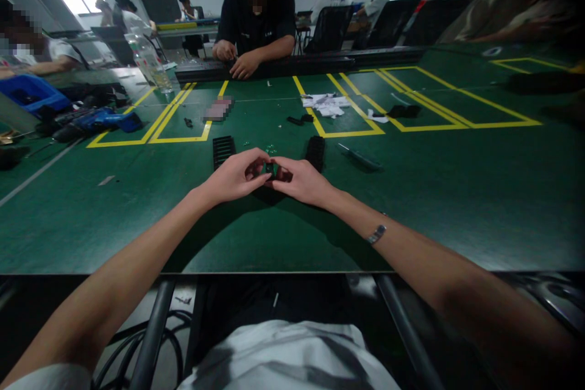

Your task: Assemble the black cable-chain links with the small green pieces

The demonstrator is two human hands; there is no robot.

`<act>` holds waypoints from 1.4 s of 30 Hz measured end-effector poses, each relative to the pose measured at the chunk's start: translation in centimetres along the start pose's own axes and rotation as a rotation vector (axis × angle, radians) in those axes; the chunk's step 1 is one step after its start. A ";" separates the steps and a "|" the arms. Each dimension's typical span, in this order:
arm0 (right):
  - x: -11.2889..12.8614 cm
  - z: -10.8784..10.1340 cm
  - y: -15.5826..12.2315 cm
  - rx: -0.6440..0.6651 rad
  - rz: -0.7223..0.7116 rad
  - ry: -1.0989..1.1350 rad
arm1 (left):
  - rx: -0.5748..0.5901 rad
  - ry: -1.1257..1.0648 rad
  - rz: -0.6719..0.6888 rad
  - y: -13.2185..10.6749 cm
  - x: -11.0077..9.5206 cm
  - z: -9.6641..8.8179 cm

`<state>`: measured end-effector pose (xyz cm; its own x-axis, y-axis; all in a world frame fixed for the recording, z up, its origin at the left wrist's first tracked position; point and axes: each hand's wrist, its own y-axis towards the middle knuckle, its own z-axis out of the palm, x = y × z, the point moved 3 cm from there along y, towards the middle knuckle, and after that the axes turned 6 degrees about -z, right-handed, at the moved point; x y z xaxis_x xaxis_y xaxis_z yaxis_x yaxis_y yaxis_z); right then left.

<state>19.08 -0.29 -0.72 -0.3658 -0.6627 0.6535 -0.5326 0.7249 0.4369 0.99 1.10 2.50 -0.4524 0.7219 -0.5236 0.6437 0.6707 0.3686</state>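
Both my hands meet over the middle of the green table (411, 207). My left hand (235, 177) and my right hand (299, 181) pinch a small dark part (269, 169) between their fingertips, fingers curled round it. A black ribbed piece (223, 151) lies just beyond my left hand, and a second black ribbed piece (315, 152) lies beyond my right hand. A screwdriver (361, 158) rests on the table to the right of them. Tiny loose bits (272, 148) are scattered just past my fingers.
Yellow tape boxes (320, 128) mark the table. A blue power drill (98, 120) and blue bin (31, 92) sit far left, a clear plastic bottle (148, 64) behind them. White paper scraps (326, 103) lie mid-table. A person in black (256, 24) works opposite; others sit further back.
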 end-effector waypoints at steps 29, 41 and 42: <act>0.1 -0.1 0.0 -0.016 0.005 -0.035 | 0.030 0.049 0.018 0.1 0.1 0.1; 0.2 0.0 0.0 -0.004 -0.006 -0.049 | 0.064 0.080 0.002 0.0 0.2 0.2; 0.2 0.0 0.0 -0.004 -0.011 -0.053 | 0.067 0.082 -0.001 0.0 0.2 0.2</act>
<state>18.98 -0.39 -0.59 -0.4001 -0.6796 0.6149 -0.5339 0.7182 0.4464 1.02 1.18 2.26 -0.5005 0.7347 -0.4580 0.6819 0.6605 0.3144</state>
